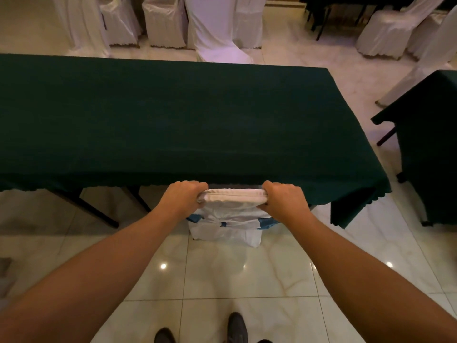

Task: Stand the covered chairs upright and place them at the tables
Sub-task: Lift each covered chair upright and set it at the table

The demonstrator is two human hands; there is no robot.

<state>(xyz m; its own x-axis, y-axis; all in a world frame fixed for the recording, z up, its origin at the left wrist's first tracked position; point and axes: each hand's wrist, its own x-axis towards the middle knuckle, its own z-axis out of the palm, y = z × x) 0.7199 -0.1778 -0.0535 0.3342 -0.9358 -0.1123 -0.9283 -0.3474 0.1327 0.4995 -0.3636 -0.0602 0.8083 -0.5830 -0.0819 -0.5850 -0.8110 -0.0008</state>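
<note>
Gripping the chair [228,219] at center frame, I curl my left hand [181,196] and right hand [284,197] around its top edge. Its seat hides beneath the green table [160,120]; fingertips are tucked out of sight.

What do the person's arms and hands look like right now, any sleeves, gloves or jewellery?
Both forearms are bare, with no sleeves showing in the picture. The left hand and the right hand wear no gloves, and no watch, ring or bracelet shows.
</note>
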